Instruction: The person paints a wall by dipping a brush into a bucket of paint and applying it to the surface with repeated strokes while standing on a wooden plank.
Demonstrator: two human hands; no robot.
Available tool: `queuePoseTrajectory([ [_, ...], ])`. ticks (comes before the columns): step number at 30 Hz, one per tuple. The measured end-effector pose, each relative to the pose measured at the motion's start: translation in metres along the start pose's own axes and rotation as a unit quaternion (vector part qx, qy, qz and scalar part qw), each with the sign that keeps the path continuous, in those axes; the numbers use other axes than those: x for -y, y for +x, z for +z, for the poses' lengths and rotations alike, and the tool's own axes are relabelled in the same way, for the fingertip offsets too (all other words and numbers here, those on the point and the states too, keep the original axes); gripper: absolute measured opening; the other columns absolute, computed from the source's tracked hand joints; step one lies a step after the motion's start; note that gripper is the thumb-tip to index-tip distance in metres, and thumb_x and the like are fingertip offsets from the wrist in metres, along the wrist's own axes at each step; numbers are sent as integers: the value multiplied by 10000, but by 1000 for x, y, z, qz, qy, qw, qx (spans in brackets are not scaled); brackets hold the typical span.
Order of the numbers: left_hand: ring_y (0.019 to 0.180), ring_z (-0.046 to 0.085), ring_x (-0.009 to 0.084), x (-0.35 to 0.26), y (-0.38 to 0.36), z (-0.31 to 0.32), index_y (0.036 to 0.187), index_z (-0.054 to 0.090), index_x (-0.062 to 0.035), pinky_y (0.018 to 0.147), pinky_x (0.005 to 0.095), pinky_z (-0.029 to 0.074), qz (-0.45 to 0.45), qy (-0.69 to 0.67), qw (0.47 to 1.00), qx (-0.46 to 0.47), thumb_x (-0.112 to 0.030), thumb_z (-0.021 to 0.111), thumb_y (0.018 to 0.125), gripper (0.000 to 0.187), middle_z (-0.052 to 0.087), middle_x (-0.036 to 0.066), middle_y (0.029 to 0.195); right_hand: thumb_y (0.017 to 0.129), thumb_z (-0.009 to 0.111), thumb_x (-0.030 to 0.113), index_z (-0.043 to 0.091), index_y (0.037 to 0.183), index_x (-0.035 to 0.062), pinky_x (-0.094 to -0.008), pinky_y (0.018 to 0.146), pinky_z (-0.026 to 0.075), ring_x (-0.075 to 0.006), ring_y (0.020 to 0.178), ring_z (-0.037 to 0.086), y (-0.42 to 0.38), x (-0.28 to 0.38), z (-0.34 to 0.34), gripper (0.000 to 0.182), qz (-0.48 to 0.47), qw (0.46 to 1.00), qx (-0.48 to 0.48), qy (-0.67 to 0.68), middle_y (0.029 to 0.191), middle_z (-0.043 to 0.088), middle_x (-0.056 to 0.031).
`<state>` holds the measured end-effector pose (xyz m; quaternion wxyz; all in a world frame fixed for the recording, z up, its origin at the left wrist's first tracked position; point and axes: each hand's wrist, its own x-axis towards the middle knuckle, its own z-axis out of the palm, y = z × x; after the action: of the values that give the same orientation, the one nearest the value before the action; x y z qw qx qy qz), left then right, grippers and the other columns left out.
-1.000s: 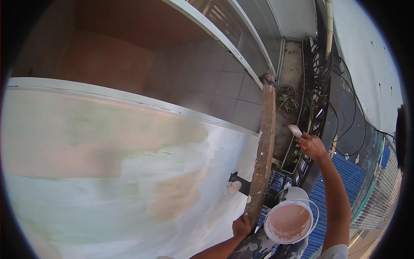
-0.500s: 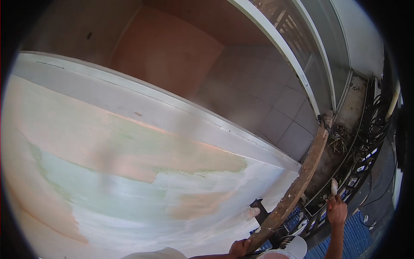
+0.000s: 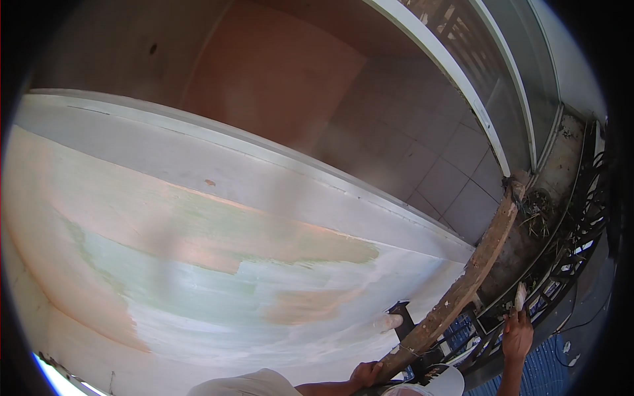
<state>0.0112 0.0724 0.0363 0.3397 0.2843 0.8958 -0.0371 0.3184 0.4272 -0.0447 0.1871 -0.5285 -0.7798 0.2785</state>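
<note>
My right hand (image 3: 517, 336), at the lower right, is closed around a paintbrush (image 3: 521, 297) with a whitish head pointing up, away from me. The brush is beside the black metal railing. At the bottom, my left hand (image 3: 365, 374) grips the lower end of a rough wooden post (image 3: 456, 300). A white bucket (image 3: 448, 381) is between my two hands, partly cut off by the lower edge. To the left spreads a wall (image 3: 198, 290) with uneven patches of white, pale green and peach paint.
A white ledge (image 3: 264, 178) runs above the painted wall, below an opening onto a tiled floor (image 3: 436, 165). White-framed glass panels (image 3: 502, 86) stand at the upper right. Dry plants (image 3: 538, 211) lie by the black railing (image 3: 568, 267). Blue corrugated roofing (image 3: 538, 373) shows below. A pipe (image 3: 389, 322) juts near the post.
The view has shifted, so the ledge, post and railing sit farther right. My right hand still holds the paintbrush, and my left hand stays on the post.
</note>
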Motion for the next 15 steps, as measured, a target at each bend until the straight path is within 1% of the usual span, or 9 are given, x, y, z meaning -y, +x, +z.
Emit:
queuePoseTrajectory([
  [7, 934, 657, 438, -2, -1, 1, 1093, 698, -61, 863, 489, 505, -3, 3, 1000, -7, -495, 386, 999, 542, 690, 259, 944, 859, 648, 88, 607, 1018, -2, -486, 685, 494, -397, 778, 620, -1, -2, 4, 187, -9, 1000, -16, 13, 885, 595, -192],
  [9, 915, 659, 438, -2, -2, 1, 1065, 706, -60, 843, 491, 509, 1, 2, 1000, -16, -493, 398, 998, 536, 691, 255, 925, 860, 645, 87, 606, 1012, 1, -486, 670, 491, -400, 757, 619, -3, -3, 5, 179, -15, 1000, -23, 4, 868, 593, -194],
  [12, 874, 662, 441, 3, 0, 1, 1003, 717, -57, 805, 496, 513, 20, -1, 999, -32, -492, 415, 994, 529, 688, 250, 879, 836, 649, 75, 618, 1002, 6, -462, 668, 512, -385, 747, 628, -3, -1, 4, 183, -6, 1000, -7, -9, 877, 613, -184],
  [15, 834, 661, 447, 1, -1, 0, 938, 721, -48, 772, 499, 513, 44, -19, 998, -51, -495, 429, 991, 536, 679, 252, 831, 836, 667, 113, 618, 998, 32, -454, 649, 516, -370, 729, 639, -4, 5, 3, 188, -9, 999, -30, -18, 854, 619, -168],
])
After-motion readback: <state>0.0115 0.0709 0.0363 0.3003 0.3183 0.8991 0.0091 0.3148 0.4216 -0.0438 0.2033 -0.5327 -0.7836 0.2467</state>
